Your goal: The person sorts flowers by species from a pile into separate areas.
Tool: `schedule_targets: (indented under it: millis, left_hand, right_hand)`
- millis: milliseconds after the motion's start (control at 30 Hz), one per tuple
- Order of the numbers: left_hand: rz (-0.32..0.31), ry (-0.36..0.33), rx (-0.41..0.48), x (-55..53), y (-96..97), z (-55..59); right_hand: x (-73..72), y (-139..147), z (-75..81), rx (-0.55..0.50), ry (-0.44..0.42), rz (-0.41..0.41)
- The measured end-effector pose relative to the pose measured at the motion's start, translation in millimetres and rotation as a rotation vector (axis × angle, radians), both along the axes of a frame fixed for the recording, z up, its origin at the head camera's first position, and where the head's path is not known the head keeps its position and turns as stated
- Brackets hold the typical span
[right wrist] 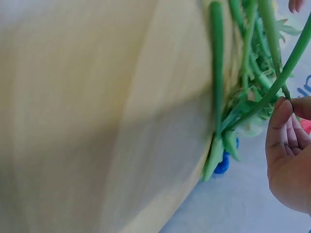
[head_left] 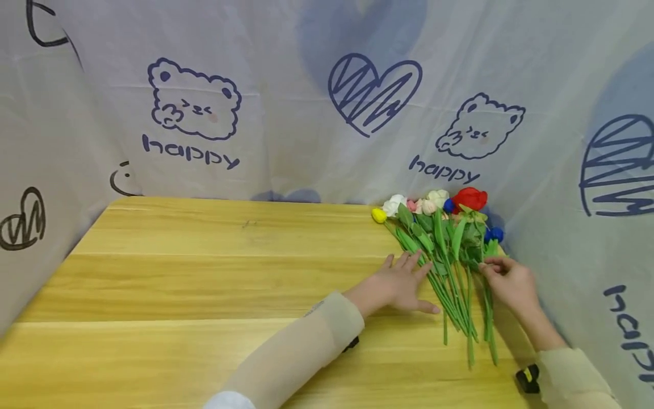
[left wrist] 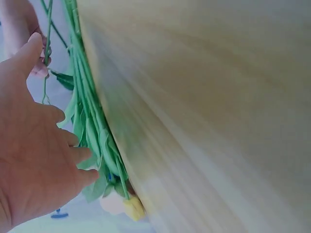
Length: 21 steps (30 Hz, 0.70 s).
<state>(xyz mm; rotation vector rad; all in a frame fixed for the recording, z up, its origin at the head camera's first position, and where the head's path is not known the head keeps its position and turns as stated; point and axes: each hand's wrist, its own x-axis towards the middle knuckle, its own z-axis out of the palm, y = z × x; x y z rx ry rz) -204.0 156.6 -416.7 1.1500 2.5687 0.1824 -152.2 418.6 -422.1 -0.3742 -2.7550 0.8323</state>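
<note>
A loose bunch of artificial flowers lies at the right of the table, its green stems (head_left: 452, 301) pointing toward the front. Among the heads are a yellow tulip (head_left: 378, 215), a white flower (head_left: 394, 205), a large red flower (head_left: 470, 200) and a blue flower (head_left: 494, 234). My left hand (head_left: 398, 285) is spread over the left side of the stems, holding nothing. On the other side my right hand (head_left: 513, 284) pinches a thin green stem (right wrist: 285, 90) between thumb and forefinger. In the left wrist view, the yellow tulip (left wrist: 134, 208) hangs past the leaves.
The wooden table (head_left: 179, 295) extends to the left. A printed cloth (head_left: 286, 113) with hearts and bears rises behind it and along both sides, close by the right hand. Black wrist devices show at the right cuff (head_left: 552, 363) and under the left cuff (head_left: 347, 318).
</note>
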Motion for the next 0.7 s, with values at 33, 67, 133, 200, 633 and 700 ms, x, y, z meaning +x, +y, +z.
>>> schedule_targets:
  millis: [33, 67, 133, 200, 633, 700]
  left_hand:
    - [0.005, -0.004, 0.018, -0.4, -3.0, 0.0]
    - [0.012, -0.012, 0.037, -0.9, -6.1, 0.0]
    - [0.017, -0.013, 0.08, -2.5, -12.4, 0.3]
    - [0.029, -0.01, 0.132, -4.8, -19.2, 1.1]
    - [0.272, -0.08, 0.787, -8.5, -74.3, 16.1]
    - [0.296, -0.109, 0.887, -6.9, -83.2, 16.1]
  right_hand:
    - [0.1, -2.7, 1.6, -0.003, 0.017, -0.003]
    - [0.2, -5.5, 3.3, -0.015, 0.03, -0.006]
    - [-0.3, -11.9, 6.6, -0.039, 0.066, -0.016]
    - [-1.2, -19.6, 10.5, -0.082, 0.091, -0.02]
    - [-23.8, -99.3, 33.0, -0.423, 0.232, 0.059]
    - [-29.6, -114.6, 33.9, -0.475, 0.258, 0.078]
